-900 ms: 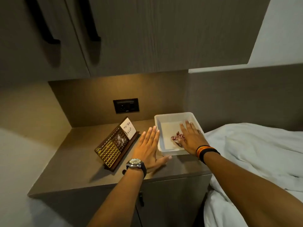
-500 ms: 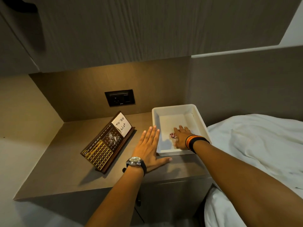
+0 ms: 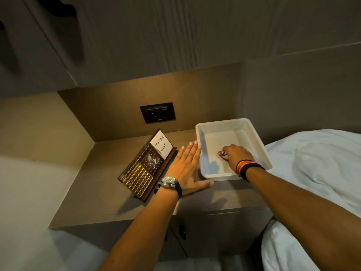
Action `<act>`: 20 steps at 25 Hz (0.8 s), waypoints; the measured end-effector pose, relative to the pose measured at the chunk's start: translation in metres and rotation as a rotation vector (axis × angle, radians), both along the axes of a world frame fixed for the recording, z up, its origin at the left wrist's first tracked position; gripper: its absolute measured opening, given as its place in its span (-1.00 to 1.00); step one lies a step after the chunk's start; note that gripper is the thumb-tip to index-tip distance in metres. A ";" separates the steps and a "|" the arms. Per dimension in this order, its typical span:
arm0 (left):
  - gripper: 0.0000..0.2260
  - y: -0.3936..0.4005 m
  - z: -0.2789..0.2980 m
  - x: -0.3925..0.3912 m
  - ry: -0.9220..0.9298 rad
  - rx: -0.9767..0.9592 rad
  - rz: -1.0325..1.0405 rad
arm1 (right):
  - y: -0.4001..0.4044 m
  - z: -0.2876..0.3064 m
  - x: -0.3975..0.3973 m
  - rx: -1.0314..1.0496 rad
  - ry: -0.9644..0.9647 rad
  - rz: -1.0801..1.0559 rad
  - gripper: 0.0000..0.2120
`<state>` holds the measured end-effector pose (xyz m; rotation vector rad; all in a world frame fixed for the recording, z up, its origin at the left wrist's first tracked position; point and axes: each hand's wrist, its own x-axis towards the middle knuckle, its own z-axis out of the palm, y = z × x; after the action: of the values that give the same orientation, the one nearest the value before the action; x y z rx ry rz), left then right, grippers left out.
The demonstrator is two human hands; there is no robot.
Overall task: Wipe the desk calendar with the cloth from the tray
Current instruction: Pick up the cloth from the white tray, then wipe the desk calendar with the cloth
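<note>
My right hand (image 3: 235,156) is down inside the white tray (image 3: 259,145), its grip curled and pinching the small reddish cloth (image 3: 221,153), of which only a crumpled corner shows past my knuckles; I judge the pick-up is just being made, since the cloth looks to be at the tray floor rather than lifted clear. My left hand (image 3: 185,169) lies flat on the worktop (image 3: 93,192) with fingers spread and holding nothing, its thumb running along the tray's near edge and its fingertips beside the tray's left wall, probably to steady the tray so it does not slide as I pull the cloth out. The desk calendar (image 3: 145,166) stands tilted on its dark base just left of that hand, face toward me, with a white "To Do List" card at its top corner and a pale dusty patch on the dark panel, which I take to be what needs wiping. The worktop is a smooth brown laminate top of a low cabinet, set in a warmly lit niche with a dark socket plate (image 3: 157,112) on the back wall, cupboard doors overhead, and a bed with white sheets (image 3: 312,173) hard against the right side.
</note>
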<state>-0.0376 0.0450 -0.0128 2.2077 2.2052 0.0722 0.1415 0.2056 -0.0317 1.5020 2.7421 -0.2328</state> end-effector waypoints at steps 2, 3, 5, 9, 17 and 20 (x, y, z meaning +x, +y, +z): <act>0.13 -0.011 0.019 -0.033 0.075 0.036 -0.010 | -0.018 0.009 -0.016 0.063 0.181 -0.020 -0.63; 0.14 -0.017 0.029 -0.052 0.099 0.040 -0.010 | -0.030 0.014 -0.029 0.074 0.300 -0.022 -0.58; 0.16 -0.029 0.047 -0.088 0.149 0.038 -0.015 | -0.058 0.026 -0.063 0.063 0.514 -0.025 -0.49; 0.19 -0.055 0.062 -0.145 0.214 -0.012 -0.093 | -0.125 0.033 -0.131 -0.044 0.793 -0.093 -0.40; 0.32 -0.085 0.057 -0.208 0.114 -0.115 -0.198 | -0.204 0.015 -0.227 -0.187 1.049 -0.265 -0.40; 0.37 -0.082 0.054 -0.209 0.021 -0.178 -0.219 | -0.214 0.002 -0.233 -0.209 1.068 -0.320 -0.43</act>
<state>-0.2471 -0.0366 0.0408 2.3395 1.8808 -0.1459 -0.0912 -0.0083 -0.0294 2.1648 2.8629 -1.7026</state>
